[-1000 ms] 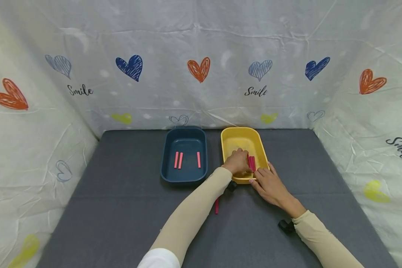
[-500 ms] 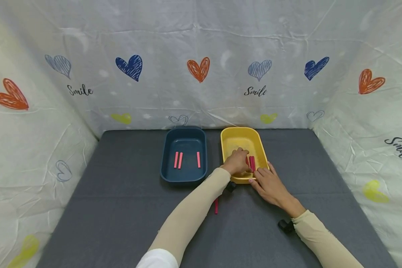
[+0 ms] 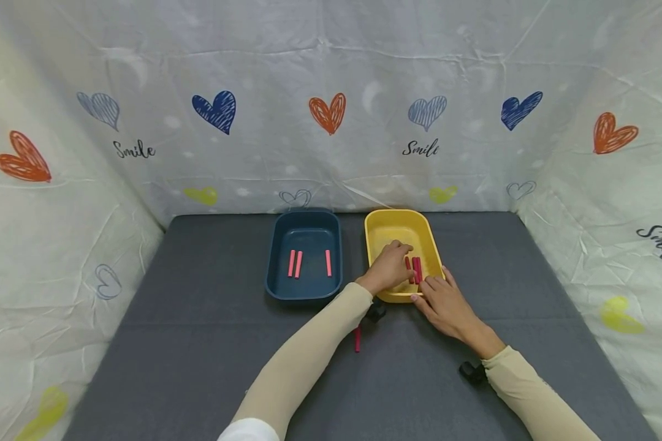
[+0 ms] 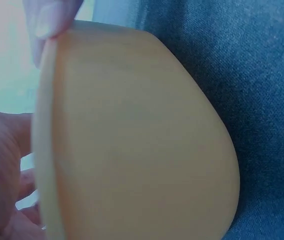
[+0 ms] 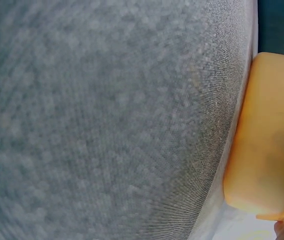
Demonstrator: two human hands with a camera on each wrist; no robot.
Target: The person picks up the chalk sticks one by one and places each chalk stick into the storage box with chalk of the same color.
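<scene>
Against the earlier frames little is changing: the left hand point(image 3: 388, 269) is drawing slightly back toward the near end of the yellow tray point(image 3: 376, 228), uncovering more of the red sticks point(image 3: 415, 269). Left of that tray, three pink sticks point(image 3: 308, 263) are lying in the blue tray point(image 3: 303, 288). Inside the yellow tray, the left hand's curled fingers are resting beside the short, dark red sticks; whether they are pinching one, I cannot tell. Right of them, the right hand point(image 3: 447, 306) is pressing straight, close-set fingers on the tray's near rim.
</scene>
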